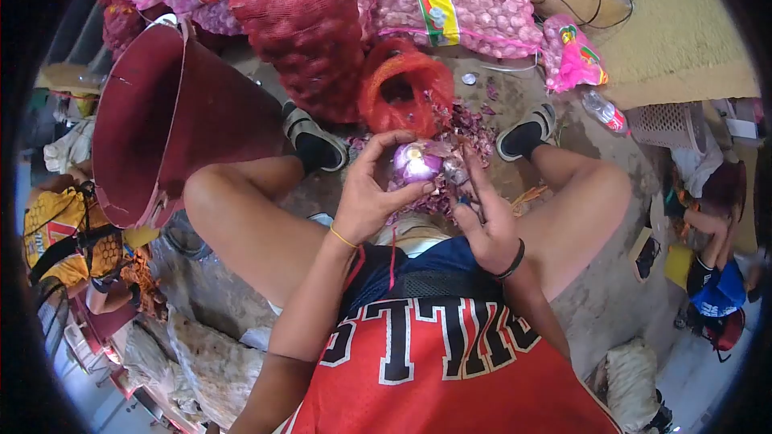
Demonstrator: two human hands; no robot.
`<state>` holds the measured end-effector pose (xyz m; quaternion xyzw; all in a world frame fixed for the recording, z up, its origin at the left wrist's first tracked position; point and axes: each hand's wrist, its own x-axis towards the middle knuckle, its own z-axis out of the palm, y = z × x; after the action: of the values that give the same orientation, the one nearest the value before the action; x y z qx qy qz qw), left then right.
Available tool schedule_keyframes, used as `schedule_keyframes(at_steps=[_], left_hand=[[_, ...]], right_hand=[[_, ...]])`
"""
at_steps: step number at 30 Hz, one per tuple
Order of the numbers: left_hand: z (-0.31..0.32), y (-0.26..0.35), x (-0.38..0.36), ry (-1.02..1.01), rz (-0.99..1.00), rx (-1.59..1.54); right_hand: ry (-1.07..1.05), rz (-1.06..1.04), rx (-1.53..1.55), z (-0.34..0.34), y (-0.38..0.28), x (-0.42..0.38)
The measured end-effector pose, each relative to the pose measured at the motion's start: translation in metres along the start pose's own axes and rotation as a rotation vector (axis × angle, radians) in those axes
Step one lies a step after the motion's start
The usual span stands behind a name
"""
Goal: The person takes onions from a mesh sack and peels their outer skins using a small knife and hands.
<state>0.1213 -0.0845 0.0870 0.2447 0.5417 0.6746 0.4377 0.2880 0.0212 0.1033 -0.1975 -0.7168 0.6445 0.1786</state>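
The floor is grey, stained and damp-looking, with purple skins scattered between the person's feet. Full sacks line the far side, beside a yellowish padded block at the right. A maroon tub lies tilted at the left, its mouth turned sideways.

Counted: one tub, one tall red sack packed with round bulbs, one open orange-red net bag just beside it, one long pink sack with a yellow and green label, and one small pink bag near its end. More sacks are piled at the upper left, too overlapped to count. There is one bottle on its side near one pale basket, and two sandals, one on each foot. Two other people are partly in view: one in yellow at the left edge, one in blue at the right.

The left hand holds one purple onion above the skins — fingers curled over its top and side, thumb pressed below, clamped on it. The right hand is close at the onion's right, fingers stretched forward and thumb bent in; something small and dark shows between them — how tightly they close on it, I cannot tell.
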Motion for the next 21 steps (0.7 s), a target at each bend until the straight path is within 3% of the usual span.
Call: schedule_keyframes(at_steps=[5, 10, 14, 17, 21], left_hand=[[0.002, 0.003, 0.000, -0.020, 0.063, 0.036], [0.001, 0.002, 0.000, -0.059, 0.118, -0.035], [-0.002, 0.001, 0.000, -0.087, 0.038, -0.193], [0.006, -0.005, 0.005, -0.063, 0.061, -0.088], [0.007, -0.011, 0.006, -0.024, -0.088, -0.285]], right_hand=[[-0.089, 0.001, -0.158, -0.004, -0.006, 0.001], [-0.029, 0.156, -0.006, -0.008, 0.003, -0.002], [-0.035, 0.222, 0.342, -0.008, -0.002, -0.005], [0.010, 0.130, 0.333, -0.004, 0.000, -0.004], [0.191, 0.146, 0.348, -0.017, 0.003, -0.003]])
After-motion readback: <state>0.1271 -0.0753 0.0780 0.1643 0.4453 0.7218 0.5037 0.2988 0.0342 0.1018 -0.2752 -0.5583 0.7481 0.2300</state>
